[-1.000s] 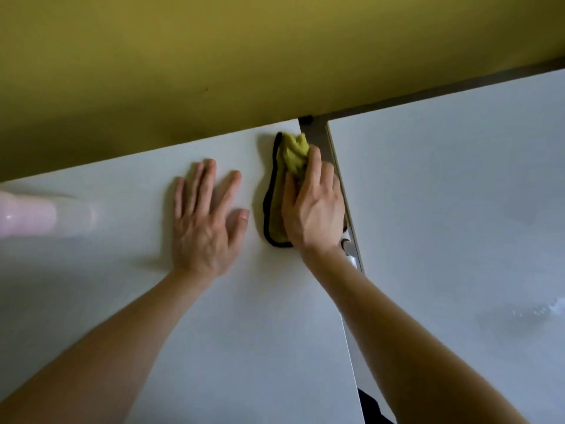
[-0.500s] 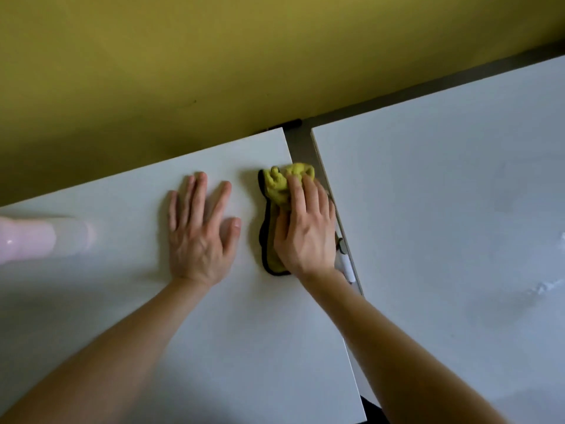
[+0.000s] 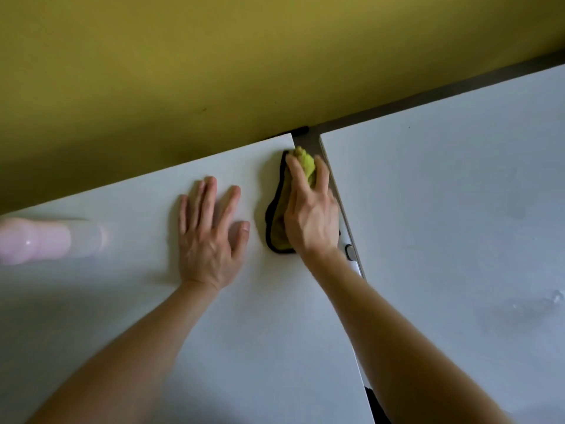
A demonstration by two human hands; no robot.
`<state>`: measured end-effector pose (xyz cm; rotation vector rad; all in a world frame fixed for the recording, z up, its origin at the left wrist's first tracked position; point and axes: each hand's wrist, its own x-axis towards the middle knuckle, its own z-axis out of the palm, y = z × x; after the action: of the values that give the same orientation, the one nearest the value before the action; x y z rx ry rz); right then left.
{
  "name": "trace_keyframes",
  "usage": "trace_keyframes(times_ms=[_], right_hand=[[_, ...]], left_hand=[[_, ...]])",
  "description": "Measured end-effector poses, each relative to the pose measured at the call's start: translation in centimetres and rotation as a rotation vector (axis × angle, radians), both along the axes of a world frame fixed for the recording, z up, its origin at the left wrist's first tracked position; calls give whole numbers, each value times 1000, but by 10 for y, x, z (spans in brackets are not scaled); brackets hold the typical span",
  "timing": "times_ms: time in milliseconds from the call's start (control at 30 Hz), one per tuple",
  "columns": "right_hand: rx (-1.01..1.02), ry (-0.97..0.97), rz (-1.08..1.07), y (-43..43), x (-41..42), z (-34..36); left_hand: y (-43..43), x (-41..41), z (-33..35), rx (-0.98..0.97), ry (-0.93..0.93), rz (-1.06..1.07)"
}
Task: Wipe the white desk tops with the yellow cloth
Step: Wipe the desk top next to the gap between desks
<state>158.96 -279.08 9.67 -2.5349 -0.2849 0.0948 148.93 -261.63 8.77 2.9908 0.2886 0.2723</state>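
Two white desk tops meet at a narrow gap: the left desk [image 3: 153, 301] and the right desk [image 3: 458, 209]. A yellow cloth [image 3: 279, 215] with a black edge lies bunched at the left desk's right edge, near the far corner. My right hand [image 3: 308, 215] presses down on the cloth, fingers stretched over it with a yellow fold poking out between them. Beside it, my left hand [image 3: 211, 237] rests flat on the left desk, fingers spread, a short way left of the cloth.
A blurred pink bottle [image 3: 39, 240] stands on the left desk at the frame's left edge. An olive-yellow wall [image 3: 244, 71] runs behind both desks. Small wet marks [image 3: 550, 299] show on the right desk. A metal fitting [image 3: 350, 250] sits in the gap.
My right hand has pushed the cloth along the desk's right edge, back toward the far corner after pulling it nearer. The left hand stays flat in the same spot.
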Motion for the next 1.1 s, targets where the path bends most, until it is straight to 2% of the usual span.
trace_keyframes(times_ms=[100,233,333,433,533,800,867,1033,1100], right_hand=[[-14,22,35,-15,-26,-2],[-86,20,-46,30,41,-3],[-51,58,-97,41,64,-4],[22,79,-168,-3,3,-1],[26,105,-118,-34,-56,3],[-37,-59,-39,50,80,-13],[-32,-99,-72,35,50,-13],[7,-39,-31,-53,-96,0],[2,-30,-25,-56,-97,-3]], left_hand=[[1,1,0,-1,2,-12],[2,3,-2,-1,-5,5],[3,2,-4,7,4,-8],[1,0,-3,14,17,5],[1,1,-2,21,22,-6],[4,3,-4,40,6,-15],[5,2,-4,42,4,-11],[5,-1,-2,44,0,-28],[5,1,-3,46,-8,-26]])
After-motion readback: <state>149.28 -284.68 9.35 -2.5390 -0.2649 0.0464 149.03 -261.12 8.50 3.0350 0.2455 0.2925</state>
